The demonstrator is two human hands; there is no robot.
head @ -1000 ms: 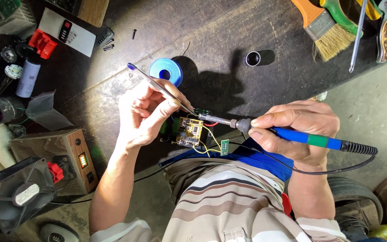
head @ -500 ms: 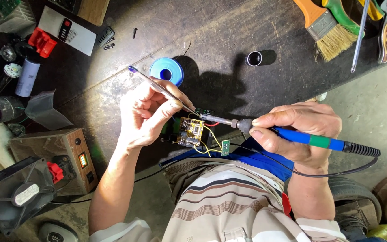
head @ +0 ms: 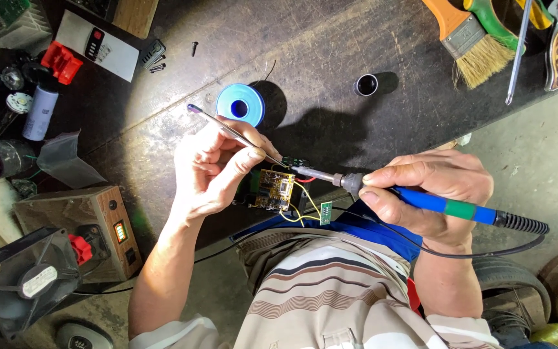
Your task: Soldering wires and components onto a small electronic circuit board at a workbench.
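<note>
My left hand [head: 217,169] pinches a pair of metal tweezers [head: 230,132] whose tips reach a small part above a yellow circuit board [head: 272,190]. The board lies at the near edge of the dark workbench [head: 305,39], with yellow and red wires running to a tiny green board [head: 325,212]. My right hand [head: 431,197] grips a blue-handled soldering iron [head: 447,208]. Its metal tip [head: 305,171] points left and touches the same spot as the tweezer tips. A blue solder spool [head: 240,105] sits just behind my left hand.
A paintbrush with an orange handle [head: 469,40], a screwdriver [head: 519,52] and other tools lie at the back right. A small black cap [head: 365,84] stands mid-bench. At the left are a wooden box with a display [head: 82,226], a fan [head: 24,278], a capacitor [head: 39,113] and a white remote [head: 97,46].
Both hands hold almost the same pose. The iron tip and tweezers stay together over the board, with only a slight shift.
</note>
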